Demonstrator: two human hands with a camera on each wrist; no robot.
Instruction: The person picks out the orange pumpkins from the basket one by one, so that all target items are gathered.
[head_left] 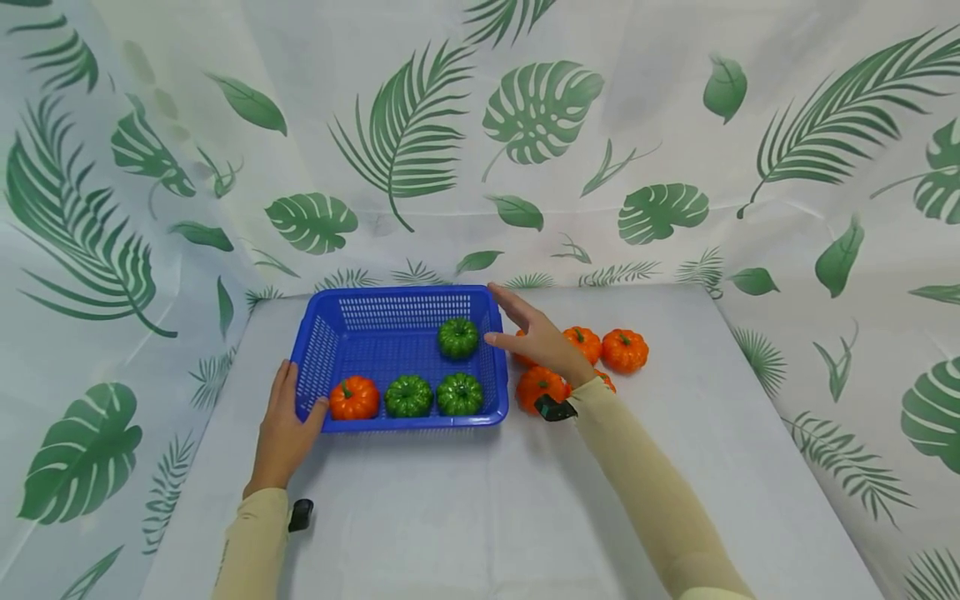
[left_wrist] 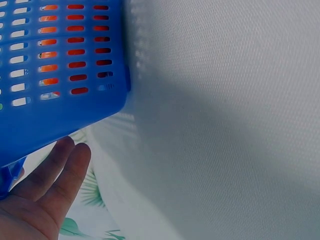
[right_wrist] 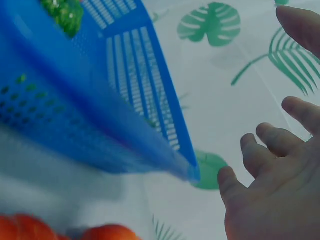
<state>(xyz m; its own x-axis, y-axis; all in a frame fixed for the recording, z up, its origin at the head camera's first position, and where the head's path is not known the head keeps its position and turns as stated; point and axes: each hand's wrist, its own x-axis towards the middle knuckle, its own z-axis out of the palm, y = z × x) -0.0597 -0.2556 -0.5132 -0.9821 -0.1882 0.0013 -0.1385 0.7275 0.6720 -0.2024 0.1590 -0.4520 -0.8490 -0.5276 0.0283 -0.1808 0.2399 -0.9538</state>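
A blue plastic basket [head_left: 416, 423] with slotted walls holds one orange toy pumpkin [head_left: 355, 398] and three green ones, including a green pumpkin [head_left: 458, 338] toward the back right. My left hand [head_left: 287, 433] is at the basket's front left corner, thumb by the rim. Its fingers [left_wrist: 65, 182] stretch out straight along the outside wall. On the other side, my right hand [head_left: 536, 333] is beside the right rim with fingers extended. In the right wrist view those fingers [right_wrist: 272, 140] are spread, apart from the basket, with nothing between them.
Several orange pumpkins [head_left: 625, 351] lie on the white-covered table [head_left: 420, 517] to the basket's right, some partly hidden under my right hand and forearm. A leaf-printed sheet [head_left: 570, 200] rises behind the table and along both sides.
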